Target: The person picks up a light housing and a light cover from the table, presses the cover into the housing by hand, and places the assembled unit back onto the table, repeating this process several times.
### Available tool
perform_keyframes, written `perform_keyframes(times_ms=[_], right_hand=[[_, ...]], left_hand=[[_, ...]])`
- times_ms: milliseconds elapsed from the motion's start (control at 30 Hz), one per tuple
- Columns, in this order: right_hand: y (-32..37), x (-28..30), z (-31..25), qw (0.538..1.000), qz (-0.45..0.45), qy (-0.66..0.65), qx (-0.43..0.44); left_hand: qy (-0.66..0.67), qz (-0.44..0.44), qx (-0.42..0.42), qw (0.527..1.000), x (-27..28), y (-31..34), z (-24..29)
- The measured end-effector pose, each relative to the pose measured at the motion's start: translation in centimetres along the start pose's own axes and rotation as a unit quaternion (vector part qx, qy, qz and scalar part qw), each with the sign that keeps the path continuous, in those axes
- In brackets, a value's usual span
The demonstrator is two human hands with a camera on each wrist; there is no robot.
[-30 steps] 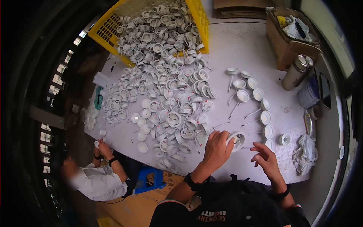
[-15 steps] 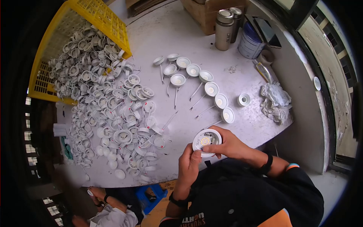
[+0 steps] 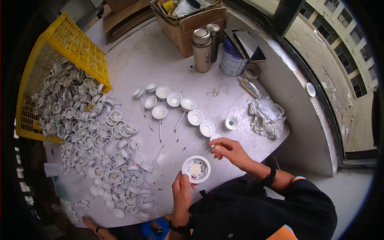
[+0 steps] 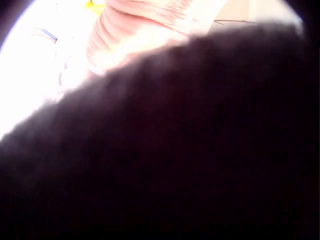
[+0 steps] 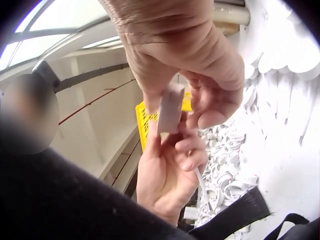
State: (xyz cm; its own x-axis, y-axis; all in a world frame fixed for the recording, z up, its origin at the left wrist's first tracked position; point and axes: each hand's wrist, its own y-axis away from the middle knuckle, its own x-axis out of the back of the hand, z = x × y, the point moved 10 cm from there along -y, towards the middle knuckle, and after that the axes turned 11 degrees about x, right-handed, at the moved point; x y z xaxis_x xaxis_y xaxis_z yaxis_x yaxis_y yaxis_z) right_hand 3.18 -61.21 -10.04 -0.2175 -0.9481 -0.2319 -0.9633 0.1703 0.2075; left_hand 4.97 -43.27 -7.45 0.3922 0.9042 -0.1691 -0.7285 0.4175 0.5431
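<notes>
My left hand [image 3: 182, 192] grips a round white LED downlight [image 3: 196, 169] by its lower edge, thumb on the rim. Its face is turned up, with yellow LED dots and small circuit parts showing. My right hand [image 3: 229, 152] is just above and right of the light, fingers loosely bent with nothing in them. In the right wrist view the downlight [image 5: 171, 110] shows edge-on above the left hand [image 5: 167, 182], a thin cable hanging down. Something dark covers most of the left wrist view, leaving only part of the left hand [image 4: 145, 30].
A curved row of white downlights [image 3: 195, 117] with cables lies ahead. To the left are a heap of ring-shaped lights [image 3: 114, 176] and a yellow crate [image 3: 76, 48]. A white socket-like part [image 3: 231, 123], crumpled plastic [image 3: 266, 116], a flask [image 3: 201, 50] and a tub [image 3: 233, 60] stand rightward.
The downlight went from near the right hand's side into both hands, face up; now the right hand has come away from it while the left keeps hold. The head view has swung right.
</notes>
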Motion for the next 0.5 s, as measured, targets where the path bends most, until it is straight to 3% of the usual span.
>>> perform_keyframes(times_ms=[33,67,133,167,333,500], right_hand=[[-0.8,4.0,-0.2,0.979,0.086,0.148,0.111],[-0.9,6.5,-2.5,0.919,0.138,0.311,0.202],[-1.9,9.1,-2.1,0.795,0.125,0.556,0.209],[-2.4,10.2,-1.0,0.776,0.116,0.596,0.170],[-3.8,11.3,1.2,0.758,0.063,0.636,0.132],[-3.8,11.5,1.4,0.757,0.069,0.636,0.133]], left_hand=[[0.027,0.009,0.009,1.000,0.4,-0.1,-0.3],[0.038,0.011,0.023,0.999,0.3,-0.2,-0.3],[0.027,0.006,0.029,0.999,0.5,-0.5,-0.8],[0.016,0.002,0.038,0.999,0.5,-0.6,-1.2],[0.047,0.013,0.063,0.997,0.1,-1.0,-1.7],[0.043,0.009,0.070,0.997,-0.1,-1.0,-1.9]])
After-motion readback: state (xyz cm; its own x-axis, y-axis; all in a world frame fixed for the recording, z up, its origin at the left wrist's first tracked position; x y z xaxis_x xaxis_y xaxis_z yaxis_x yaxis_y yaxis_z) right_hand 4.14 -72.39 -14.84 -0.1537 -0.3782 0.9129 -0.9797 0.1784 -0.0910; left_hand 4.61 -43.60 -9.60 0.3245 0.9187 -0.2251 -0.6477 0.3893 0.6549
